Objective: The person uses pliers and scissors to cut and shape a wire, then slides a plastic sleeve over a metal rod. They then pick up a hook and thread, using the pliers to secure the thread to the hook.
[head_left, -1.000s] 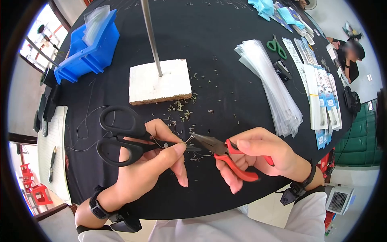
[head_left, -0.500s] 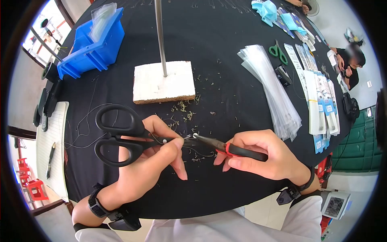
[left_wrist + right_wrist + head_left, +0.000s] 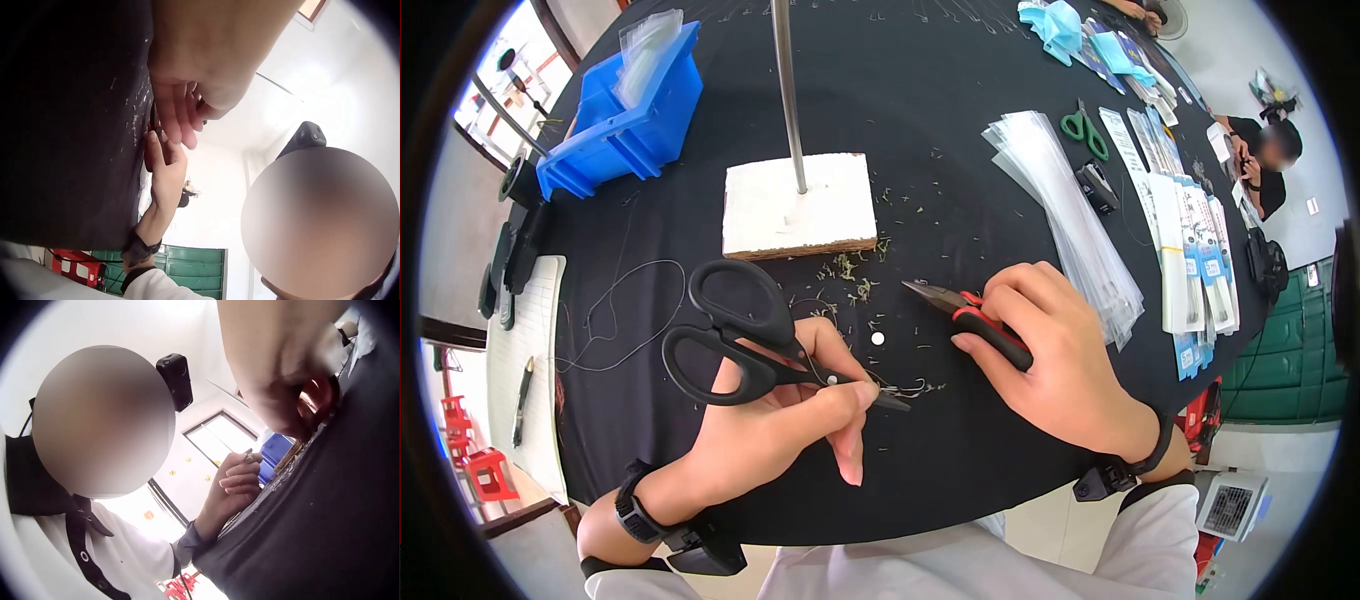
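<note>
In the head view my left hand (image 3: 790,410) holds black scissors (image 3: 745,375), handles toward the upper left, and pinches a thin line with small hooks (image 3: 915,388) between thumb and forefinger. My right hand (image 3: 1060,360) grips red-and-black pliers (image 3: 1000,335) above the cloth, their tips pointing left, apart from the left hand. A small round white piece (image 3: 878,339) lies between the hands. In the left wrist view the left hand (image 3: 194,81) hides what it holds; the right hand (image 3: 281,381) covers most of the pliers in the right wrist view.
A white block (image 3: 800,215) with a metal rod (image 3: 788,100) stands ahead, clippings (image 3: 845,268) beside it. A blue bin (image 3: 625,125) and notebook (image 3: 525,370) are left. Plastic sleeves (image 3: 1070,220), green scissors (image 3: 1085,130) and packets (image 3: 1200,250) lie right. Another person sits far right.
The pliers have moved up and right, away from the left hand. The white piece, earlier at the pliers' tips, is on the cloth. The left hand has shifted slightly right and down with the scissors.
</note>
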`<control>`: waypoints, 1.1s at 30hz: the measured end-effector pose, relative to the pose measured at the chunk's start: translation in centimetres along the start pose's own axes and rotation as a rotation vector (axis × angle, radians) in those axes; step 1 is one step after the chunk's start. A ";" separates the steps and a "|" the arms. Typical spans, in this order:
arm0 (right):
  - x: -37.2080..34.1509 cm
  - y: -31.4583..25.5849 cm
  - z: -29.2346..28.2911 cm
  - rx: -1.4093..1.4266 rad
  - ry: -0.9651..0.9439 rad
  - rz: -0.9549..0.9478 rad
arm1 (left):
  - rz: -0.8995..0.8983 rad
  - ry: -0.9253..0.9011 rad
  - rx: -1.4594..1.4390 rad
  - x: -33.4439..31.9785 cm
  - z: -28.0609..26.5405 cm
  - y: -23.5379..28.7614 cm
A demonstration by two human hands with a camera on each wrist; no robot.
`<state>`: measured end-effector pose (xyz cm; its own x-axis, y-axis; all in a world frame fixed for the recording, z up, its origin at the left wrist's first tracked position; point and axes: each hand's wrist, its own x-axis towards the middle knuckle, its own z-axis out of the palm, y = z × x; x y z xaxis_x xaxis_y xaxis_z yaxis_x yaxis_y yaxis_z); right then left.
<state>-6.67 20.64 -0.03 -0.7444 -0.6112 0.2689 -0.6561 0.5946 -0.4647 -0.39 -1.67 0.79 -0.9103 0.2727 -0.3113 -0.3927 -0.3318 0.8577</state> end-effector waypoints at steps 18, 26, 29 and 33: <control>0.1 -0.8 -2.3 0.820 -0.418 0.306 | 0.194 0.104 0.053 -0.1 -0.4 -0.6; -0.3 -0.2 -1.8 0.902 -0.527 0.203 | 0.234 0.153 0.123 -0.3 -0.1 -0.4; -0.3 -0.6 -1.8 0.974 -0.561 0.323 | 0.281 0.158 0.150 -0.3 -0.1 -0.7; -0.3 -0.6 -1.9 0.964 -0.552 0.271 | 0.283 0.180 0.225 -0.4 -0.1 -0.5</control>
<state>-6.33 21.46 1.76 -0.5340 -0.8120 -0.2356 0.0631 0.2396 -0.9688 0.20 -1.70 0.42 -0.9946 0.0292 -0.0994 -0.1029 -0.1600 0.9817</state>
